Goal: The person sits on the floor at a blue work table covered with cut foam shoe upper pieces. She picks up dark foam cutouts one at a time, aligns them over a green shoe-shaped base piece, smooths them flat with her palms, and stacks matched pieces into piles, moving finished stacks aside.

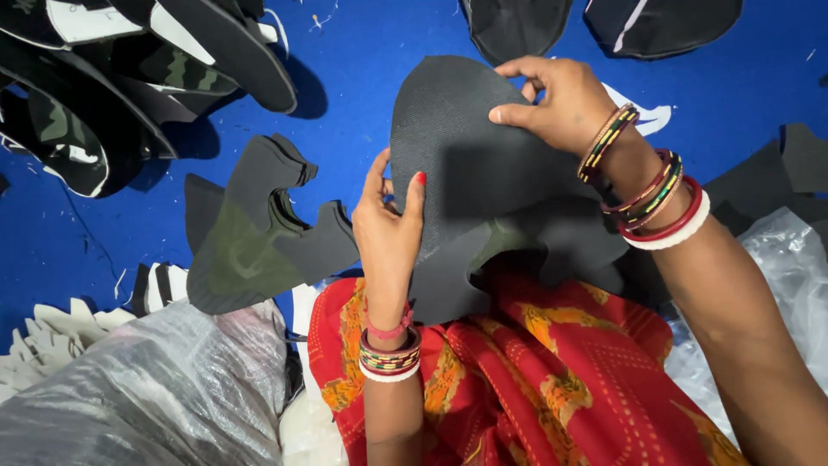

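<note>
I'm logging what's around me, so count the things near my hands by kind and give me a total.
Dark grey textured fabric cut piece held in both hands: 1
Stack of dark grey and olive fabric cut pieces on the blue surface: 1
Clear crinkled plastic bags, one on the left and one on the right: 2
Left hand and right hand: 2
Total: 6

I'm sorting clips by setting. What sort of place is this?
Probably a shoe-making workshop: both hands, left hand and right hand, hold a dark cut fabric piece, a stack of similar pieces lies beside, on a blue work surface.
</note>
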